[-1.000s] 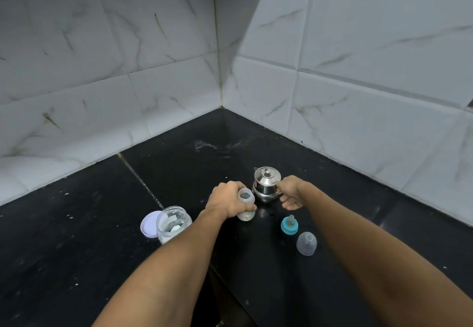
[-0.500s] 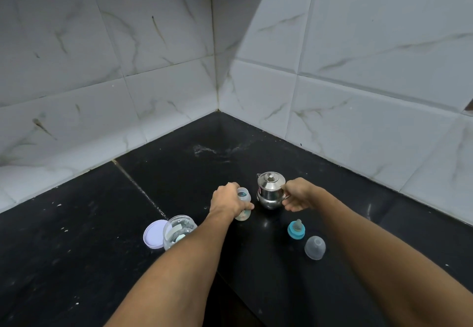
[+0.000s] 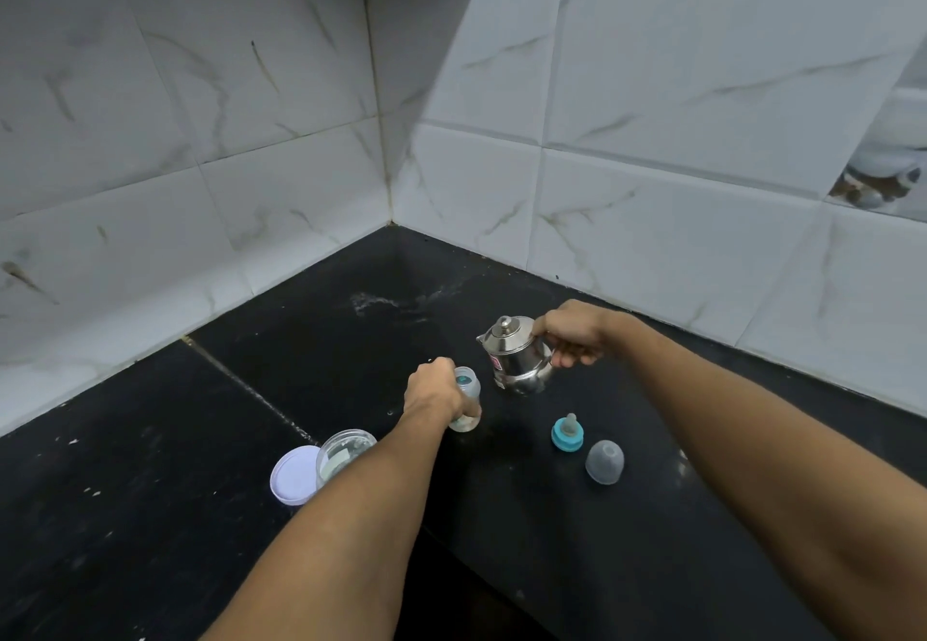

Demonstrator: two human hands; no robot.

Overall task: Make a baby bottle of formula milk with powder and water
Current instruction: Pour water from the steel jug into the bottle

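Black counter [image 3: 150, 515] | left hand [image 3: 434, 392] grips bottle [image 3: 466, 402] | right hand [image 3: 569, 334] grips kettle [image 3: 516, 359] beside bottle

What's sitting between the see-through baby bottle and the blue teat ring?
Nothing. In the head view, only bare black countertop lies between the clear baby bottle held by the left hand and the blue teat ring.
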